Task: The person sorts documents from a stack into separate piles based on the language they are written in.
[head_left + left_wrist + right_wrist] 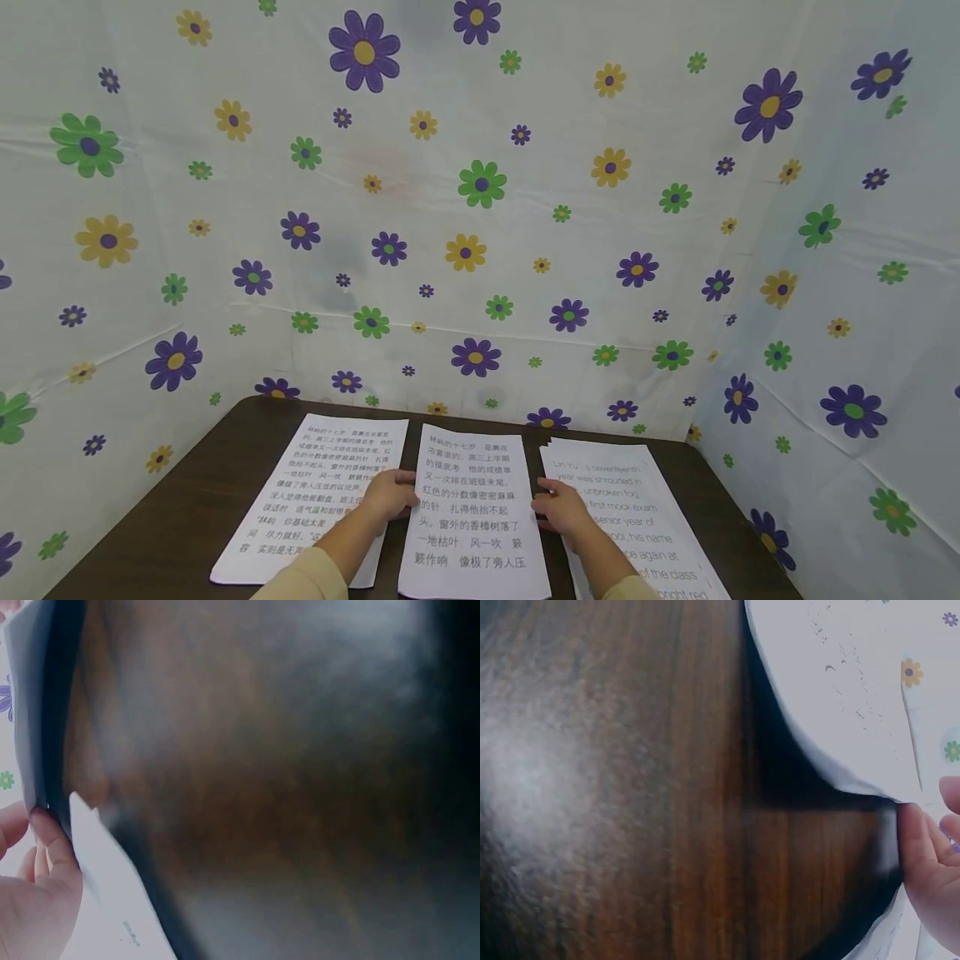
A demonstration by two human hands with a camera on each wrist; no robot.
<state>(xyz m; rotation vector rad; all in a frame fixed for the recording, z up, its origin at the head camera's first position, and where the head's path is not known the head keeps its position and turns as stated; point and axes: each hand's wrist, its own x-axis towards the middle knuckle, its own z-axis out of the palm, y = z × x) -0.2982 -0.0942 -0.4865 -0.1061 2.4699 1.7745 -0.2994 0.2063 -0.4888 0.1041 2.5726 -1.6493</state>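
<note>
Middle papers [471,525], edges in pinch of left grip [390,497] and right grip [562,510], between left pages [311,492] and right pages [637,508] on table [213,467]

In the head view, part of the left paper stack [300,500] is covered by the left hand [390,494], and part of the right paper stack [622,479] by the right hand [562,510]. The right paper stack, the sleeves [309,578] and the table [172,508] are cut off by the bottom edge. In the wrist views, each hand is cropped at the side, and the print [829,669] cannot be read; the table is blurred in the left one. How much of the middle paper stack [471,500] is pinched cannot be told.
</note>
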